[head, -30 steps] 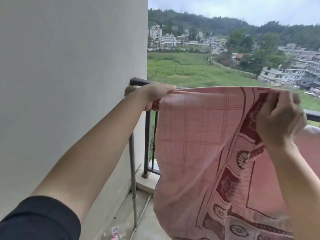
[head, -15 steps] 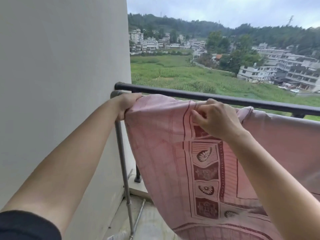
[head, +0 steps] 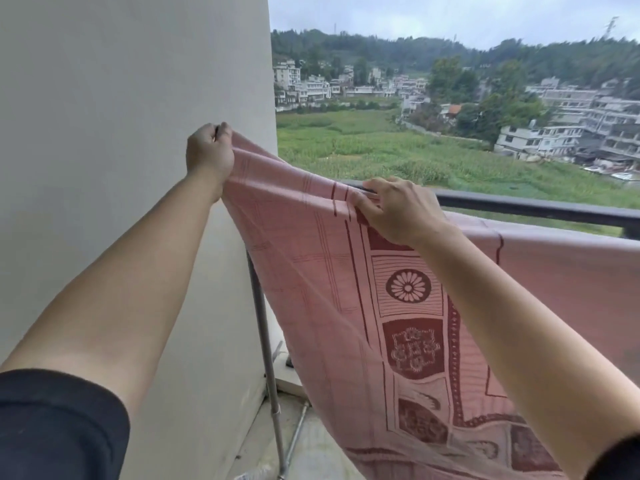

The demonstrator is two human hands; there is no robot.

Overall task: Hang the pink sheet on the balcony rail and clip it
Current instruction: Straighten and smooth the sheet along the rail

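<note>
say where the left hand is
The left hand is left of centre in the head view, raised before the white wall, gripping a corner of the pink sheet, higher than the balcony rail.

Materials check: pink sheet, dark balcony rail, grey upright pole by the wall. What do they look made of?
The pink sheet: thin woven cloth, possibly cotton, matte; it drapes in soft folds and looks slightly translucent. The balcony rail: probably metal, dark matte paint; straight, smooth, uniform. The upright pole: looks like bare metal tube, dull grey sheen, coupling visible low down.
</note>
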